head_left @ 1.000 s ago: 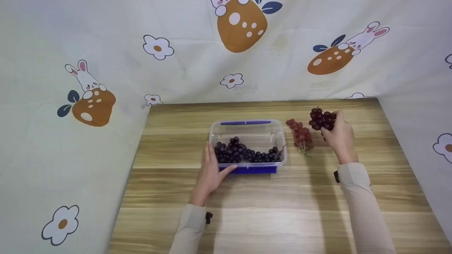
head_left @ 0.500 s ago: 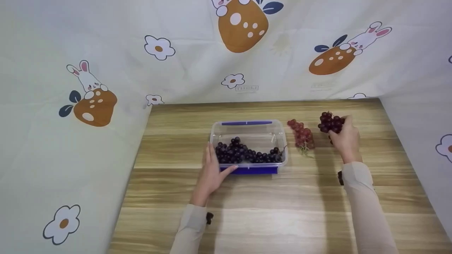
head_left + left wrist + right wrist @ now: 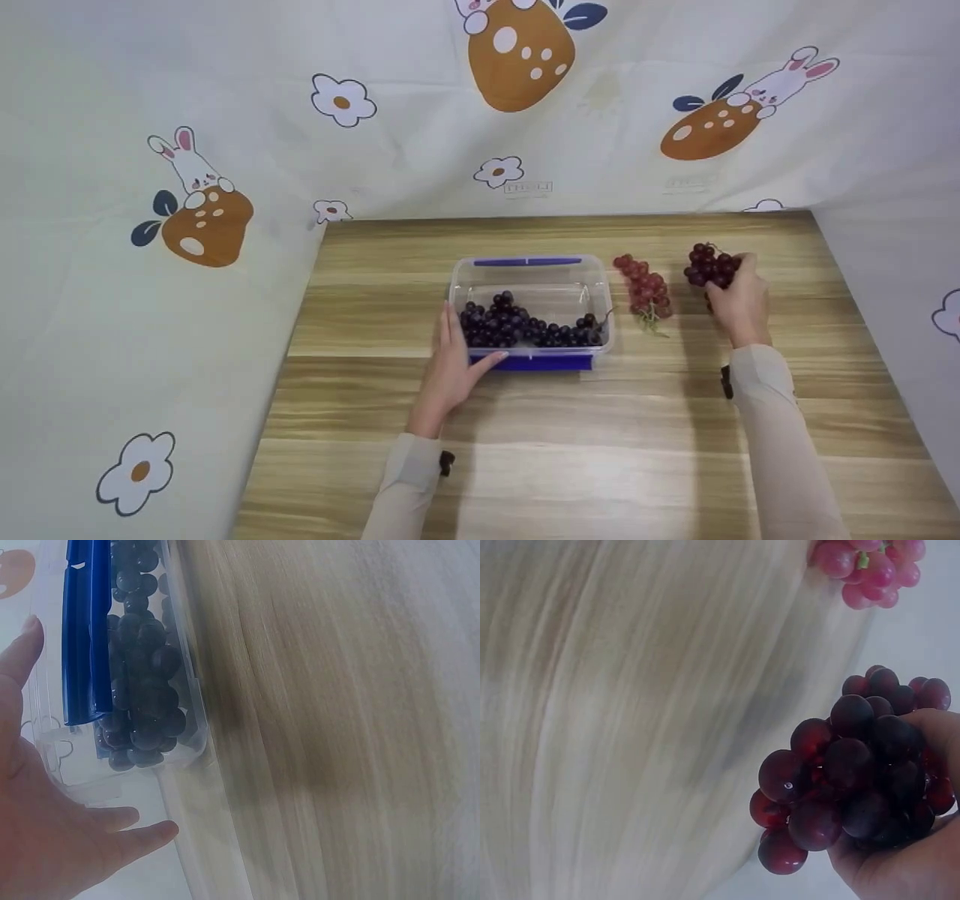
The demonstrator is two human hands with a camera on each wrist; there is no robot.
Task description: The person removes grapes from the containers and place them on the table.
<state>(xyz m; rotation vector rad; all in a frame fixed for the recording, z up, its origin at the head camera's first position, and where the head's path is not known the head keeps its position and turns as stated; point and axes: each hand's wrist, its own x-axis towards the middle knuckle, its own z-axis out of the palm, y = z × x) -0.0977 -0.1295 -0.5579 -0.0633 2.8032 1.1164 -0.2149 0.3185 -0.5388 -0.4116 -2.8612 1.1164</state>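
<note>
A clear plastic food container [image 3: 555,281] with blue clip flaps stands on the table, lidless. Bunches of dark purple grapes [image 3: 495,326] lie in it along its near side. My left hand [image 3: 448,367] rests at its near left corner, thumb over the front rim and straight fingers along the left wall. A dark red bunch of grapes [image 3: 832,772] is in my right hand [image 3: 739,304], thumb and fingers curled round it, at the right of the table. Between container and right hand lies a lighter red bunch of grapes [image 3: 643,285], its green stem toward me.
The wood-grain table [image 3: 585,465] is bordered at the back and both sides by a pale sheet [image 3: 405,112] printed with rabbits, strawberries and flowers. The blue front flap [image 3: 86,637] of the container hangs down on its near side.
My right hand has moved a little to the right and toward me with the dark red grapes, away from the lighter bunch. The left hand has stayed on the container.
</note>
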